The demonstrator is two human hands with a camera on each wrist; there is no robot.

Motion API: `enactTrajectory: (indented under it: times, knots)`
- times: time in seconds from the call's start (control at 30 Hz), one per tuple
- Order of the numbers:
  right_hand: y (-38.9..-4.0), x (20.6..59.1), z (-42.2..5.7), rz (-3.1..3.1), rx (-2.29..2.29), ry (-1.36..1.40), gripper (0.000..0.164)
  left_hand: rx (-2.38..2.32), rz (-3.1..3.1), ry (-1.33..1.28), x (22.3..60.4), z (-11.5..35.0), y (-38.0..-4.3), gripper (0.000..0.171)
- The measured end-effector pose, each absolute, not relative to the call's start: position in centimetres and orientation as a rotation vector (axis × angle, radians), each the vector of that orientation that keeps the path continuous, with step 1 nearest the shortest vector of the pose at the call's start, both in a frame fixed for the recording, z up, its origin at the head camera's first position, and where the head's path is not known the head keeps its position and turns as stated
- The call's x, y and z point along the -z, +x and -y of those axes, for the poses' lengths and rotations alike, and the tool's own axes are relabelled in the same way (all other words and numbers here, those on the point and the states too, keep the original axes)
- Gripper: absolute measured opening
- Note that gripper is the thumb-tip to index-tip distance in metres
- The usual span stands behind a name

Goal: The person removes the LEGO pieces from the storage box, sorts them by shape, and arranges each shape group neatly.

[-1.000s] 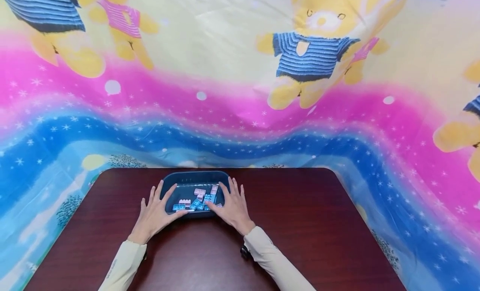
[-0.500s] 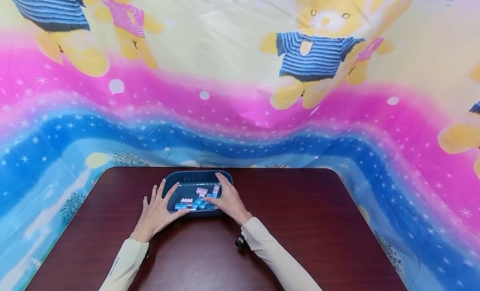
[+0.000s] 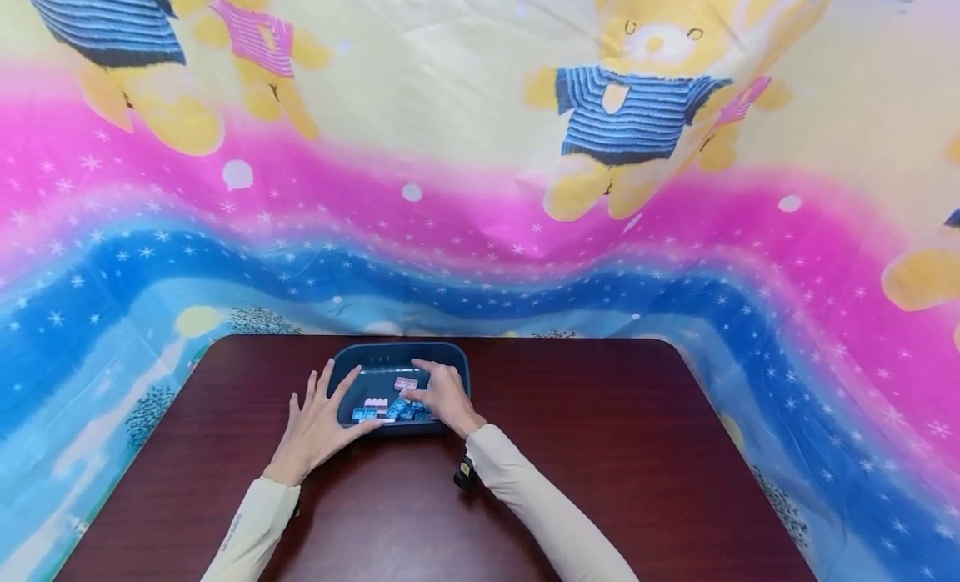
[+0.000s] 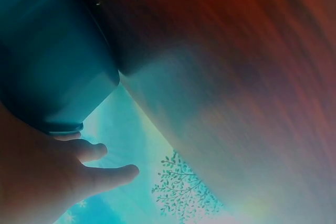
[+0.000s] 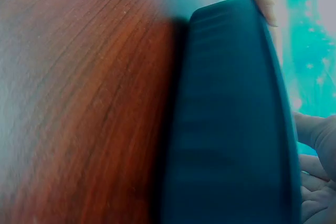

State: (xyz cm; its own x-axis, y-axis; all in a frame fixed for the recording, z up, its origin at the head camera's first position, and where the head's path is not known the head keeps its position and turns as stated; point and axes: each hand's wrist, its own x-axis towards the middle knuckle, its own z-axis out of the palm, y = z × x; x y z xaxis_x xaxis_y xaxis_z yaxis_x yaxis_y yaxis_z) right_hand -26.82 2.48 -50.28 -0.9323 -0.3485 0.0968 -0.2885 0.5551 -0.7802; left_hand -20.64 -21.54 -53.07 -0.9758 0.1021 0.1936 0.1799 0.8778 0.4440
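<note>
A dark blue plastic bin [image 3: 375, 372] stands at the far side of the table, with pink building bricks [image 3: 407, 383] and blue building bricks [image 3: 365, 413] loose inside. At its left end my left hand [image 3: 311, 432] rests with straight, spread fingers, the thumb along the front rim; the left wrist view has those fingers [image 4: 113, 177] beside the bin wall [image 4: 58, 61]. Over the bin's right part is my right hand [image 3: 448, 397], thumb and forefinger apart above the bricks, holding nothing visible. It covers some of the bricks. In the right wrist view my right fingers [image 5: 310, 182] show beyond the rim.
Around the bin lies a dark reddish wooden table [image 3: 600, 449] with rounded far corners. Behind it hangs a cloth [image 3: 465, 215] printed with bears and snowflakes, falling close to the table's far edge and sides.
My right hand has moved left from the bin's right rim to over the bricks. My left hand keeps its place on the bin. The head view has shifted slightly.
</note>
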Motion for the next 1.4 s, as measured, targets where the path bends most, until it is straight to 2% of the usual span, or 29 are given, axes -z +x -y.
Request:
enactTrajectory:
  times: [0.33,1.03,1.4]
  knots:
    - [-27.3,50.8,-0.1,-2.689,1.319,-0.688,0.044,0.728,2.859,-0.220,53.0,21.4,-20.5,0.104]
    - [-28.4,51.7,3.0,-2.625,1.210,-0.707,0.019,0.738,2.891,-0.204,53.2,21.7,-20.5,0.105]
    - [-28.5,51.7,3.0,-2.667,1.104,-0.750,0.014,0.748,2.890,-0.209,52.9,21.5,-20.4,0.105]
